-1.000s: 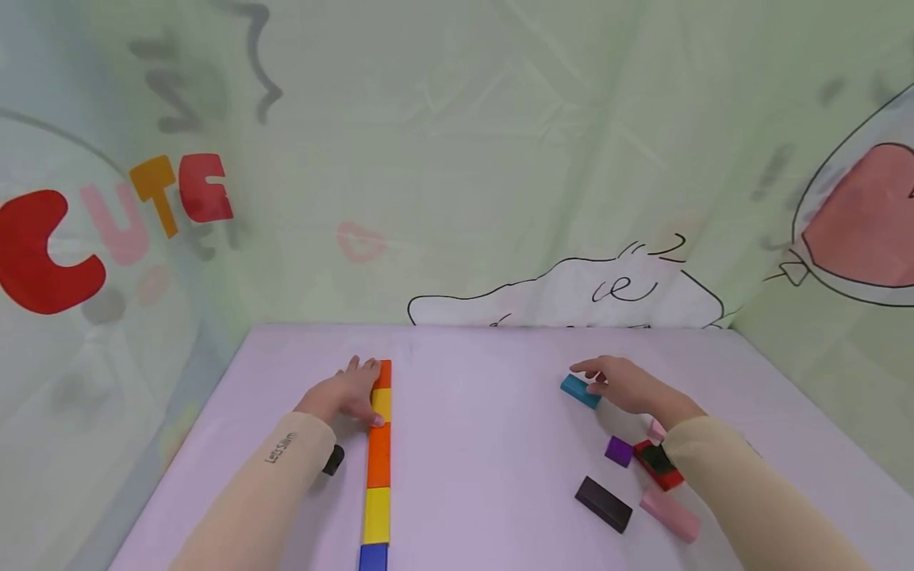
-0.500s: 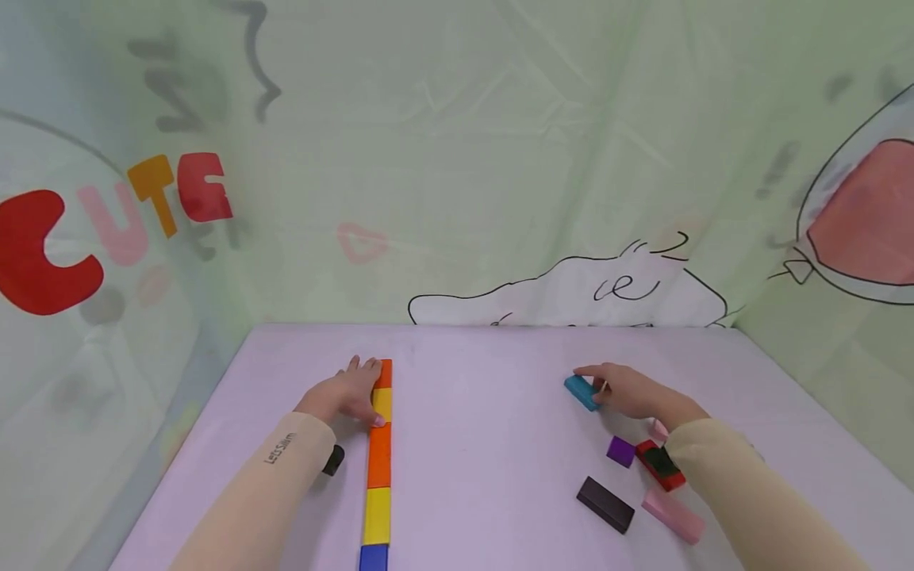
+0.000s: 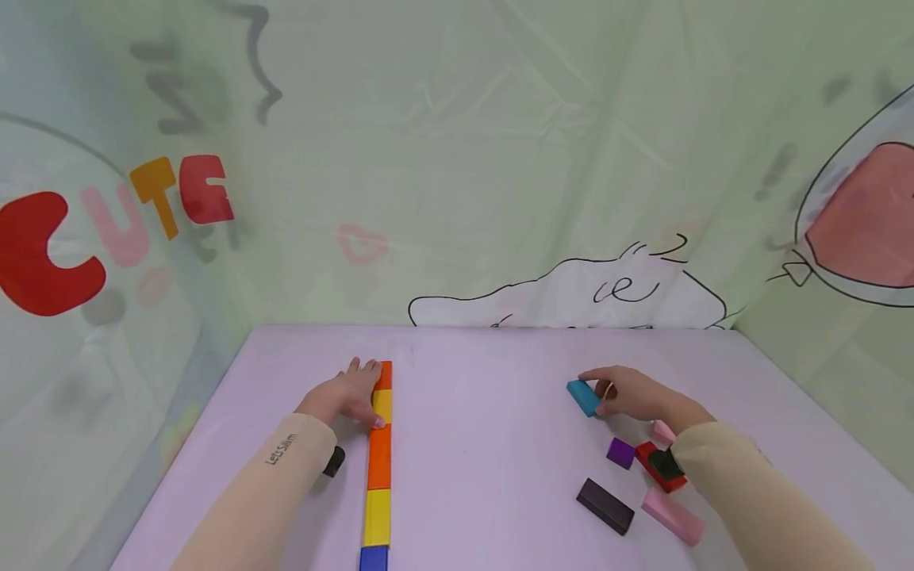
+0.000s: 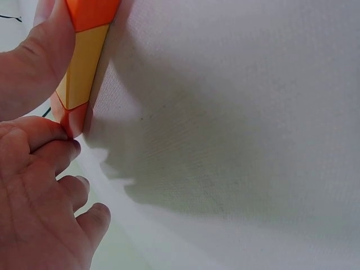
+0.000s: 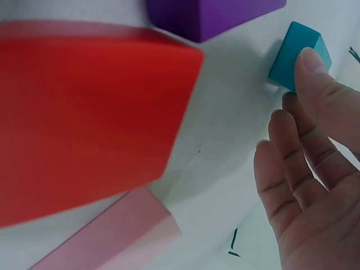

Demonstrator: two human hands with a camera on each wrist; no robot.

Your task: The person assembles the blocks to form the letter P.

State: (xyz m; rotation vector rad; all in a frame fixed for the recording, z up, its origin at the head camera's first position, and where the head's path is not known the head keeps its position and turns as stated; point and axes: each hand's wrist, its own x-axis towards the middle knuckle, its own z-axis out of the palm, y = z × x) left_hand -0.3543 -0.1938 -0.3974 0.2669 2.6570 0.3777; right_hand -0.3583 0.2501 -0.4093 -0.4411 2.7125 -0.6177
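My left hand (image 3: 346,394) rests against the far part of a straight row of blocks, with its fingertips at the far orange block (image 3: 386,373) and its thumb beside the yellow block (image 3: 383,403). In the left wrist view, the index fingertip touches the end of the orange block (image 4: 73,121) and the other fingers are loosely spread. Across the table, my right hand (image 3: 635,394) pinches a teal block (image 3: 583,398) between thumb and index finger. The right wrist view shows the thumb on the teal block's face (image 5: 289,53), its other fingers below.
Nearer in the row lie an orange block (image 3: 380,456), a yellow block (image 3: 377,517) and a blue block (image 3: 374,558). A black block (image 3: 334,461) is by my left sleeve. Right of centre lie purple (image 3: 620,453), dark brown (image 3: 605,506), red (image 3: 648,458) and pink blocks (image 3: 673,515).
The right thumb and index finger have closed on the teal block, which has shifted slightly right and turned a little. My left hand has kept its place at the row.
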